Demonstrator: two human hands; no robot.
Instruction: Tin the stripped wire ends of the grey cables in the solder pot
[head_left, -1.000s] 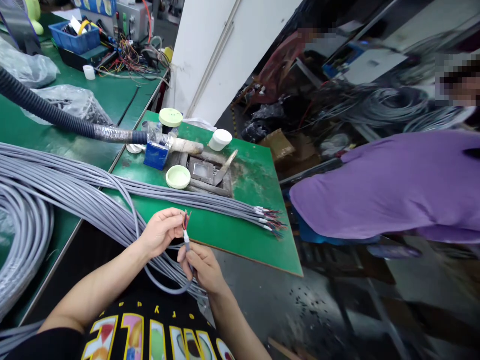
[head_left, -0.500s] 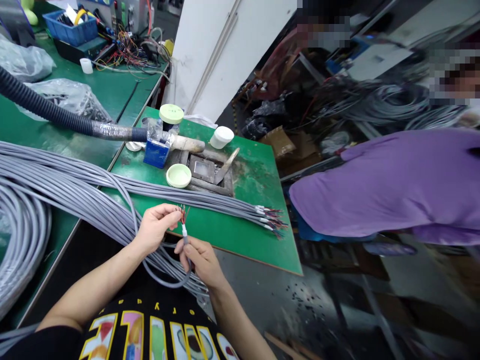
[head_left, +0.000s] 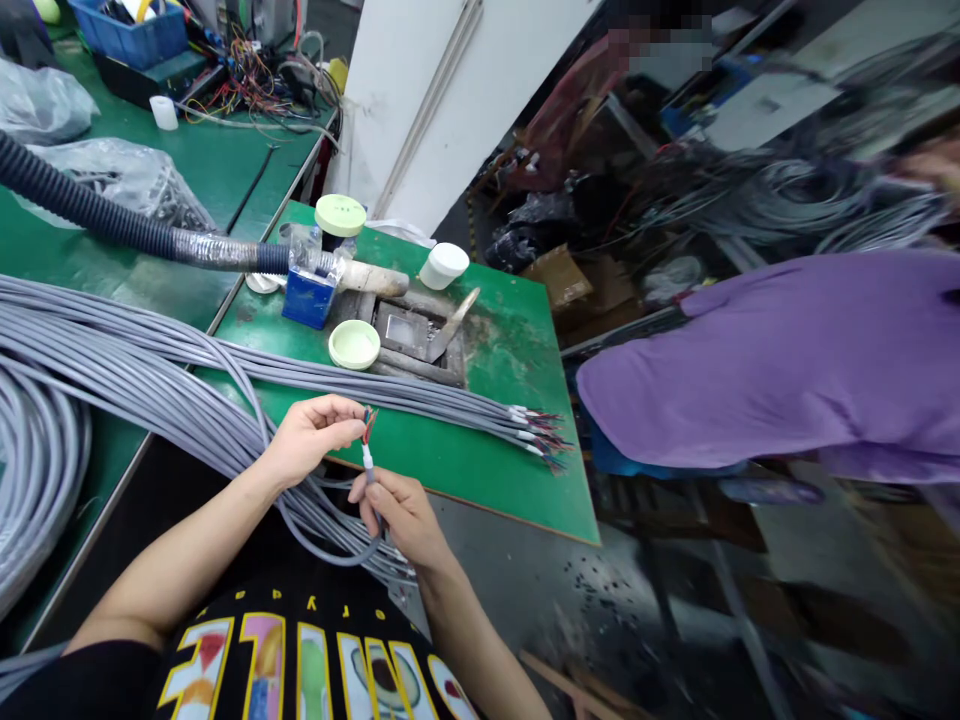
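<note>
My right hand (head_left: 399, 512) grips a grey multi-core cable (head_left: 368, 474) just below its white-wrapped end, which points up. Thin coloured wires (head_left: 368, 428), mostly red, fan out of that end. The thumb and fingers of my left hand (head_left: 319, 435) pinch these wires near their tips. The held cable loops down below my hands toward a bundle of grey cables (head_left: 187, 400) on the left. Behind my hands, more grey cables (head_left: 420, 402) lie across the green bench, their stripped ends (head_left: 544, 430) showing dark and red wires.
A soldering pot (head_left: 409, 330) with a scraper (head_left: 454, 325) stands behind the cables. Around it are a pale green dish (head_left: 354, 344), a white tub (head_left: 444, 266) and a blue box (head_left: 308, 298) holding a black hose (head_left: 97, 212). A person in purple (head_left: 772, 365) is at the right.
The view has shifted slightly, so the bench things sit a little further up and left. The wires at my left fingertips look more gathered together; both hands keep their hold.
</note>
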